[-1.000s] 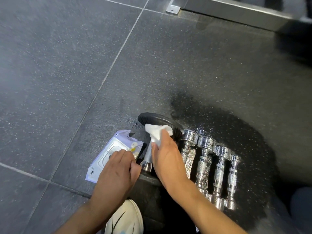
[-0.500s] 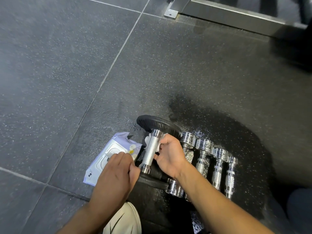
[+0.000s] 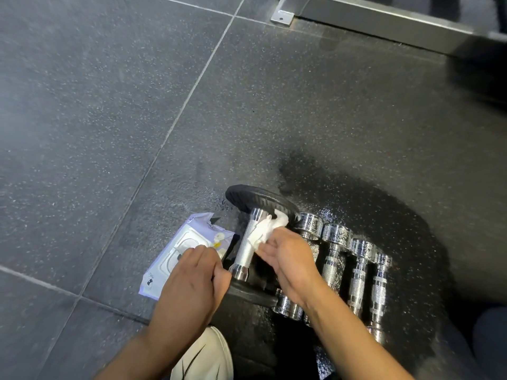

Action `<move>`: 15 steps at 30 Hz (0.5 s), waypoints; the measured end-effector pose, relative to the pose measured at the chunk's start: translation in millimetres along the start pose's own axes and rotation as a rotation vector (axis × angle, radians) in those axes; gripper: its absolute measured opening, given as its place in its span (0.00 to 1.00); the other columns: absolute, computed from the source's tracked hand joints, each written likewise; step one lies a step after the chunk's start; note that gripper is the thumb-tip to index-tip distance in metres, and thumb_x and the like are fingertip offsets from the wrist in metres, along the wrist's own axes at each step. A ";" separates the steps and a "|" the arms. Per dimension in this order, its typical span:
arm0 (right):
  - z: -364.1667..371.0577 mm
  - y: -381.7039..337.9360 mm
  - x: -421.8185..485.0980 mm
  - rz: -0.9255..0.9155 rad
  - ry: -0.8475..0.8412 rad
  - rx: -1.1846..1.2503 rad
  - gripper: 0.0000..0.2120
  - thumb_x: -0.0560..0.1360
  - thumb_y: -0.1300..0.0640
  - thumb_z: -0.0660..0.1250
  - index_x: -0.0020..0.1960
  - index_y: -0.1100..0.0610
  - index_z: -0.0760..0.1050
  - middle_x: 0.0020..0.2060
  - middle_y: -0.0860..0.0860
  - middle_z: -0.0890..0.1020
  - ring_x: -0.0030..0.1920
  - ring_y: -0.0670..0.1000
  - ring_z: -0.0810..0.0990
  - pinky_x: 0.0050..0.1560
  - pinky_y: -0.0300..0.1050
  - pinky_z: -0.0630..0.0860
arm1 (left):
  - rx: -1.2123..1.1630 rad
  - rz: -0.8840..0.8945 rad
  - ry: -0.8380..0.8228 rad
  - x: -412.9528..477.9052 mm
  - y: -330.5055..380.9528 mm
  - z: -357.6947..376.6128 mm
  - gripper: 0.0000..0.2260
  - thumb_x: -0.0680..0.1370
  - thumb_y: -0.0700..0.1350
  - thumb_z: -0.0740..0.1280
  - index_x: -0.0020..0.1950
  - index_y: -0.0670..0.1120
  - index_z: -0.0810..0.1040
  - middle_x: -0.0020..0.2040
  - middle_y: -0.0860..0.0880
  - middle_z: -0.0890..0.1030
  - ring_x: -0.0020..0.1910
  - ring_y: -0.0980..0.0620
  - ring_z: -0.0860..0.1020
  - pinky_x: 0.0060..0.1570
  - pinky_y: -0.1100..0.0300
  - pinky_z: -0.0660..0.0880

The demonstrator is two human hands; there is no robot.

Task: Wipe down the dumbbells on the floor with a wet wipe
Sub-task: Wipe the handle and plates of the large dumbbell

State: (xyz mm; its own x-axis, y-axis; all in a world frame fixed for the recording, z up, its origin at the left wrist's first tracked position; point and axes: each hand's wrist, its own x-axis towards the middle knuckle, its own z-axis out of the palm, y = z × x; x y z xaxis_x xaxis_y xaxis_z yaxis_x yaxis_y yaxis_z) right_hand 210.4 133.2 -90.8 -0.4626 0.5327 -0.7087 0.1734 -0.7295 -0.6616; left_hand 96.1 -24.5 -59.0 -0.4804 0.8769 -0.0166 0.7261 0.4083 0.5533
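A pack of wipes (image 3: 182,253) lies on the floor (image 3: 82,119) at my left. My left hand (image 3: 192,281) grips the black dumbbell (image 3: 248,248) by its near plate. My right hand (image 3: 288,259) pinches the wet wipe (image 3: 264,231) against its chrome handle. Four chrome dumbbells (image 3: 356,270) lie just beside, right.

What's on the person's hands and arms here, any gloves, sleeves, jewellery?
Nothing visible. The left hand and right hand are bare, with no gloves or rings. Both forearms are uncovered down to the frame edge, with no sleeves, watch or bands in view.
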 end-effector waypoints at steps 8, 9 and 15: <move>9.9 -4.0 8.3 0.044 0.138 -0.034 0.07 0.83 0.57 0.64 0.54 0.60 0.79 0.57 0.62 0.83 0.60 0.59 0.83 0.62 0.52 0.81 | -0.015 -0.020 0.025 -0.1 1.2 0.5 0.08 0.77 0.45 0.55 0.40 0.46 0.69 0.37 0.52 0.69 0.38 0.49 0.68 0.40 0.50 0.70; 9.7 -1.1 9.8 0.115 0.116 -0.017 0.07 0.84 0.60 0.62 0.55 0.60 0.78 0.57 0.63 0.83 0.60 0.60 0.82 0.62 0.54 0.81 | -0.009 -0.014 0.024 -0.1 1.3 0.8 0.08 0.78 0.45 0.55 0.40 0.46 0.69 0.37 0.52 0.69 0.38 0.49 0.68 0.40 0.50 0.69; 6.3 12.9 1.6 0.285 -0.022 -0.130 0.11 0.80 0.65 0.61 0.59 0.69 0.77 0.52 0.63 0.84 0.47 0.59 0.82 0.55 0.58 0.84 | 0.005 -0.011 0.020 -0.5 0.5 1.6 0.08 0.78 0.45 0.55 0.40 0.47 0.68 0.37 0.53 0.68 0.38 0.50 0.67 0.41 0.54 0.67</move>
State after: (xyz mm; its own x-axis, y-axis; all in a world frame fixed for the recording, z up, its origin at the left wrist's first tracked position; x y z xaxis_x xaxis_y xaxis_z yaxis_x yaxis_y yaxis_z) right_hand 206.4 121.9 -98.9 -0.3977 0.3047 -0.8655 0.4076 -0.7864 -0.4641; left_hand 97.6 -24.4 -60.0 -0.4980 0.8672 -0.0055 0.7233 0.4188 0.5490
